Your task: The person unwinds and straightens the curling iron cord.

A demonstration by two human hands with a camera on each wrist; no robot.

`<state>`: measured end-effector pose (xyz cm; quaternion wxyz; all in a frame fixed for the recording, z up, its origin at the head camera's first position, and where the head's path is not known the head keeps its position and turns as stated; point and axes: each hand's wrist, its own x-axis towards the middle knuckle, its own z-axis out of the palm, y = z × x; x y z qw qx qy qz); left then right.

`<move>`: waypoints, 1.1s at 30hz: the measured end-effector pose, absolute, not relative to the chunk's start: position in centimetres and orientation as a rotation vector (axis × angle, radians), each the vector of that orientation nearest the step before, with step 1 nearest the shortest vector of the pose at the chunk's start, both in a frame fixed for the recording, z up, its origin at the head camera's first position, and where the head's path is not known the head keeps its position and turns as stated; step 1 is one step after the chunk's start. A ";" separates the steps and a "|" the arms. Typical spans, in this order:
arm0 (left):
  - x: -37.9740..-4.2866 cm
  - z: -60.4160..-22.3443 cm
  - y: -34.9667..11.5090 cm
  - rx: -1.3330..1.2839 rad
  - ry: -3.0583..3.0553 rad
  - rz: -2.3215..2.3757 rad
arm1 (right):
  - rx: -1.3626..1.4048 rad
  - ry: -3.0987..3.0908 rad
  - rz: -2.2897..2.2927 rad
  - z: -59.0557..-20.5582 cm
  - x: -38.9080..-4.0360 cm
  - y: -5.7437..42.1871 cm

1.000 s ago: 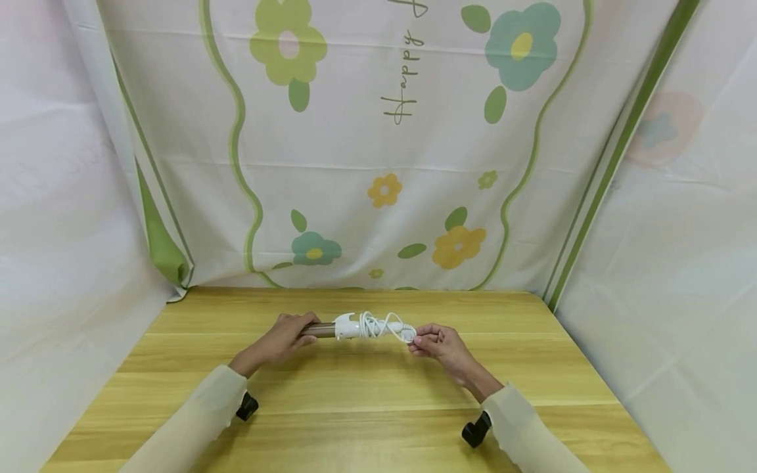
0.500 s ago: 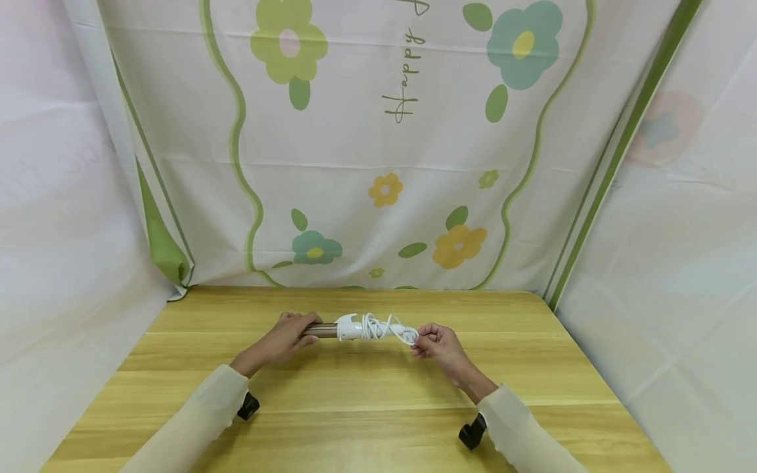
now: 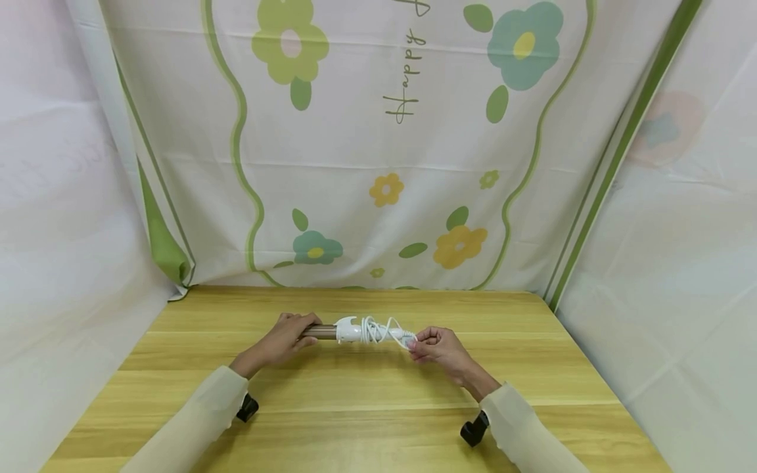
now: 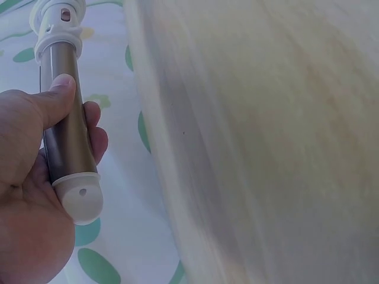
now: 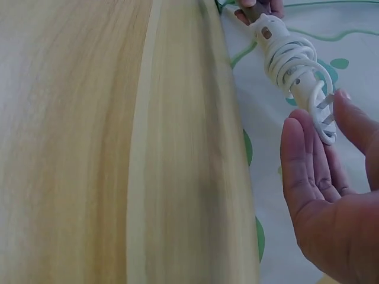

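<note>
A curling iron (image 3: 347, 330) with a bronze barrel (image 4: 70, 151) and a white handle lies level above the table, held from both ends. My left hand (image 3: 284, 339) grips the barrel; in the left wrist view the thumb lies along it near the rounded white tip (image 4: 82, 198). White cord (image 5: 290, 62) is wound round the handle in several loops. At the handle's end, my right hand (image 3: 443, 355) pinches the white plug (image 5: 327, 112) and a loop of cord between thumb and fingers. Its prongs point toward the thumb in the right wrist view.
The wood-grain table (image 3: 367, 420) spreads beneath both hands. A white floral cloth (image 3: 331, 151) hangs behind its far edge, and pale cloth sides (image 3: 680, 276) stand left and right. Black wrist mounts (image 3: 474, 430) stick out below the sleeves.
The handle end of the curling iron has dipped slightly and the right fingers have shifted a little over the plug. The left hand keeps its grip almost unmoved.
</note>
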<state>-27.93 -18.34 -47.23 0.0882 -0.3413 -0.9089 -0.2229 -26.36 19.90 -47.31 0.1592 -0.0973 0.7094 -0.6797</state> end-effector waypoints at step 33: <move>-27.8 -46.8 -18.1 -1.132 -2.716 -0.760 | -0.281 1.766 -1.996 -48.1 -28.0 20.3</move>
